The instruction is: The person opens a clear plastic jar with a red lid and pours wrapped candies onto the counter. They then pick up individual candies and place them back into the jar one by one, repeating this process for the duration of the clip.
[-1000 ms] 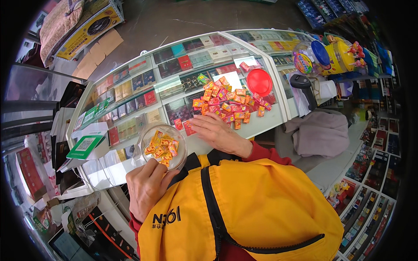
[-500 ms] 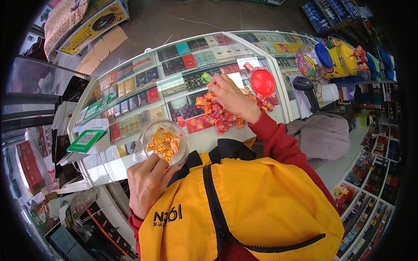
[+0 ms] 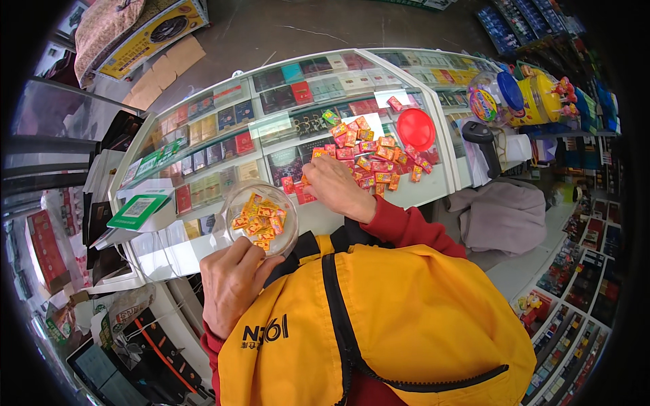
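Note:
A clear round plastic jar point(image 3: 292, 233) holds several yellow-orange wrapped candies point(image 3: 259, 218). My left hand point(image 3: 233, 281) is closed on the jar's near rim. My right hand point(image 3: 338, 189) is just to the right of the jar, fingers pinched together, with a bit of an orange wrapped candy point(image 3: 305, 180) showing at the fingertips. Beyond and right of that hand, a loose pile of red, pink and orange wrapped candies point(image 3: 384, 153) lies on the glass counter. One green candy point(image 3: 330, 118) lies at the pile's far left. A round red lid point(image 3: 416, 130) rests right of the pile.
The glass display counter point(image 3: 274, 139) has rows of boxes under its top. At left stands a green card with a square code point(image 3: 139, 211). To the right are a black handheld scanner point(image 3: 482, 142), large candy tubs point(image 3: 538, 98) and a grey cloth point(image 3: 497, 215).
My right hand has moved from over the candy pile left and nearer, to beside the jar, uncovering the pile. My left hand stays on the jar.

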Demonstrator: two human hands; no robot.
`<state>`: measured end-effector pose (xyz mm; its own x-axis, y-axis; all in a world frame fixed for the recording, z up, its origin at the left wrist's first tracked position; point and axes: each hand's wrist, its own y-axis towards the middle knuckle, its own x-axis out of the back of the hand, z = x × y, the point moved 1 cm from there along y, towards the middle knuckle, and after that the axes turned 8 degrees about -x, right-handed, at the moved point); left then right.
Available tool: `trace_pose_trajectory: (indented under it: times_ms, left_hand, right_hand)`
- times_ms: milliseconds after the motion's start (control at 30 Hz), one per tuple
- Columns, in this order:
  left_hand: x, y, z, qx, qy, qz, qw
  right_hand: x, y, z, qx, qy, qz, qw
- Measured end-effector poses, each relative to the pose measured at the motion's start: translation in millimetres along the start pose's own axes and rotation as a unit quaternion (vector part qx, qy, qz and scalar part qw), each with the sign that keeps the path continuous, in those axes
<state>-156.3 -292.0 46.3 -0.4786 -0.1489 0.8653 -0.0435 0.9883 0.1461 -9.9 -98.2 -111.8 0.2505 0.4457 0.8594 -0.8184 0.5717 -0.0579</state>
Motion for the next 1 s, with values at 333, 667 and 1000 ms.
trace_pose_trajectory:
  times_ms: [333, 667, 1000]
  left_hand:
    - [-4, 2, 1, -0.017, 0.009, 0.015, 1.000]
    - [-5, 8, -2, -0.026, 0.012, 0.023, 0.999]
    - [-5, 6, -3, -0.024, 0.010, 0.029, 0.999]
  right_hand:
    - [-7, 0, 3, 0.068, 0.035, 0.007, 0.997]
    - [-8, -7, 3, 0.127, 0.035, -0.057, 0.990]
    - [50, -12, 7, -0.049, 0.398, -0.131, 0.906]
